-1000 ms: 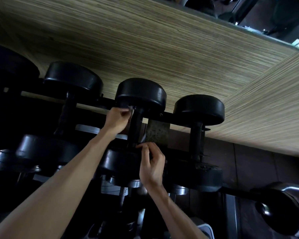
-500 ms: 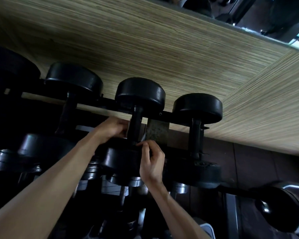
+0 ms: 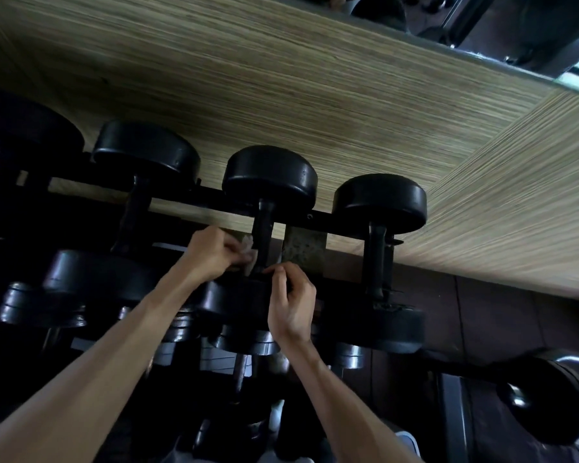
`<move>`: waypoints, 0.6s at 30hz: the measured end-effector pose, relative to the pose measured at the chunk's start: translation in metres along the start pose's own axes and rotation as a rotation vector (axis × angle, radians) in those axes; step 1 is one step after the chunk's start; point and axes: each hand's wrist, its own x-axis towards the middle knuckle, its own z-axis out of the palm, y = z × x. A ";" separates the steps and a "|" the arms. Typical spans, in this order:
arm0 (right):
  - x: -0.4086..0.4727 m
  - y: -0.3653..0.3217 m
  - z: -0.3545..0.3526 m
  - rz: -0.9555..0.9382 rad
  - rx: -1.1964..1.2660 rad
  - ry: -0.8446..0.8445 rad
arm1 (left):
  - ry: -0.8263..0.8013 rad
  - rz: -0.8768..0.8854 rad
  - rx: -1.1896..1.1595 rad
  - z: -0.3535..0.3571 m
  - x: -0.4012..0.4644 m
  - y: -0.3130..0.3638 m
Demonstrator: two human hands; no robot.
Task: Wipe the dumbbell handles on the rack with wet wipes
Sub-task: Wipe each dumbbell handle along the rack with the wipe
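At the centre of the frame, the left hand [image 3: 211, 250] holds a crumpled pale wet wipe [image 3: 248, 250], fingers curled around it, pressed to the left side of the dark metal handle [image 3: 261, 240] of a black round-headed dumbbell [image 3: 269, 177] lying on the black steel rack [image 3: 325, 218]. The right hand [image 3: 291, 302] pinches the handle's lower end from the right, fingers bent. The wiping of this handle seems under way; next the wipe likely needs sliding along the shaft, then shifting to the neighbouring black dumbbell [image 3: 380, 198] at centre right.
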 end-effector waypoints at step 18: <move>0.016 -0.031 -0.025 0.063 -0.041 -0.390 | 0.402 0.238 -0.022 0.012 -0.073 0.007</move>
